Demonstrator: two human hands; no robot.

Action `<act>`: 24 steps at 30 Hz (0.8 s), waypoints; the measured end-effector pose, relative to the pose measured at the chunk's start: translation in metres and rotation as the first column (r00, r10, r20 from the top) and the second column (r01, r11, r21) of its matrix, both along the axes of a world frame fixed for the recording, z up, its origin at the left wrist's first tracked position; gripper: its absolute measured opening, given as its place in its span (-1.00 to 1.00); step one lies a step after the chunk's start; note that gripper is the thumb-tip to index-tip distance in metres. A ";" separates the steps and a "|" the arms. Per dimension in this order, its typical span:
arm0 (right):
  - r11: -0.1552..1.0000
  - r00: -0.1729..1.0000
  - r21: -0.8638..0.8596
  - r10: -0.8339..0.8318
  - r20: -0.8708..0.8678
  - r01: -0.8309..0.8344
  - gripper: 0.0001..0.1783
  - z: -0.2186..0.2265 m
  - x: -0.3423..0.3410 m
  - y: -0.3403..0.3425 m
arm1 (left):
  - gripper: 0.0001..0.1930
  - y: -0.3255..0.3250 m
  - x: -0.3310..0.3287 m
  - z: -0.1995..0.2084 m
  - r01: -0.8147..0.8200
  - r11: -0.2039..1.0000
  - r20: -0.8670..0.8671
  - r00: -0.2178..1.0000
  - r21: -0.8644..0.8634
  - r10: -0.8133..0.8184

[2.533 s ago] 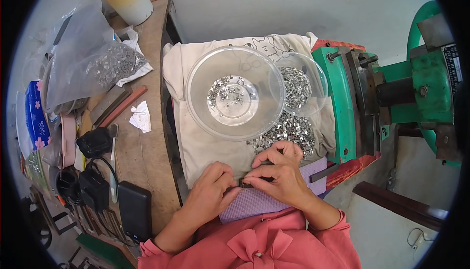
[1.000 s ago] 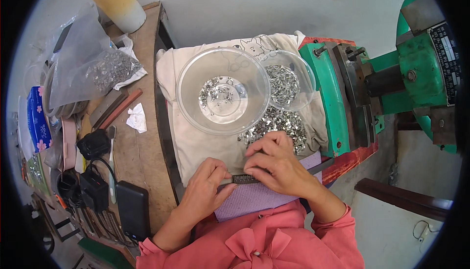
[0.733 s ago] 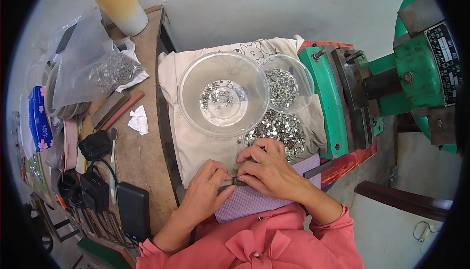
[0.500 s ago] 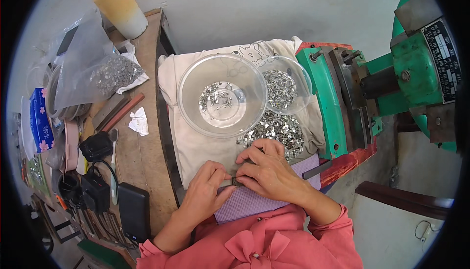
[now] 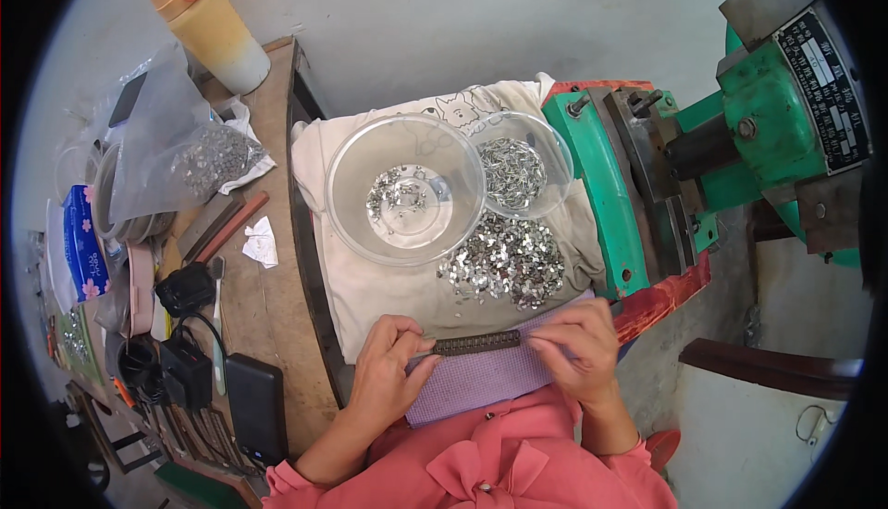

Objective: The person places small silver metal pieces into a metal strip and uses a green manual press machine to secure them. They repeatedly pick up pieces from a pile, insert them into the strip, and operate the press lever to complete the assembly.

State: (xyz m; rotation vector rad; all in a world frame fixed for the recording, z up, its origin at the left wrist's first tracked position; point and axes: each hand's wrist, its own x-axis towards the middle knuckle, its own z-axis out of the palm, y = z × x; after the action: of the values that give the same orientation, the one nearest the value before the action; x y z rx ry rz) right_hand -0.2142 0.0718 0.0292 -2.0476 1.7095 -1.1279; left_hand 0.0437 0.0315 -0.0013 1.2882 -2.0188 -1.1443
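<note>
A dark metal strip [image 5: 476, 342] with a row of slots lies crosswise above the purple textured mat [image 5: 481, 384]. My left hand [image 5: 388, 361] pinches its left end between thumb and fingers. At the strip's right end, my right hand [image 5: 581, 347] has thumb and fingertips drawn together; what they hold, if anything, is too small to tell. Just beyond is a loose heap of small shiny metal pieces [image 5: 504, 264] on the pale cloth [image 5: 342, 296]. Behind the heap stand a large clear tub [image 5: 338, 204] with some pieces inside and a smaller clear bowl [image 5: 560, 162] of slender metal parts.
A green machine press [image 5: 601, 204] stands at the right. On the wooden table [image 5: 264, 315] at the left are a yellow bottle [image 5: 217, 32], a plastic bag of metal pieces [image 5: 213, 157], a black power bank [image 5: 256, 407] and crumpled paper [image 5: 261, 242].
My right hand has moved right, away from my left hand, and the slotted strip now shows between them. The whole view has shifted slightly.
</note>
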 end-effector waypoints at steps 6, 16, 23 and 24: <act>0.948 0.947 -0.017 -0.319 0.033 0.319 -0.81 -0.020 -0.037 0.043 | -0.75 0.006 -0.003 0.001 -0.011 1.000 0.026 1.000 -0.029 0.012; 0.843 0.833 0.010 -0.529 -0.162 0.537 -0.71 -0.040 -0.067 0.058 | -0.75 0.012 -0.006 -0.002 -0.032 0.998 0.042 0.998 -0.060 0.035; 0.874 0.871 0.093 -0.456 -0.182 0.477 -0.70 -0.040 -0.079 0.061 | -0.75 0.015 -0.006 -0.003 -0.032 0.994 0.053 0.998 -0.106 0.038; 0.875 0.876 0.107 -0.451 -0.174 0.472 -0.70 -0.038 -0.080 0.061 | -0.75 0.016 -0.006 -0.005 -0.030 0.993 0.054 0.998 -0.114 0.036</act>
State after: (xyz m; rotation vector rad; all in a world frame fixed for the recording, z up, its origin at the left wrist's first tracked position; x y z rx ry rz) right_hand -0.2942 0.1328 -0.0090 -1.7105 2.3675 -0.9502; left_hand 0.0378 0.0475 -0.0066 1.3046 -2.0631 -0.9749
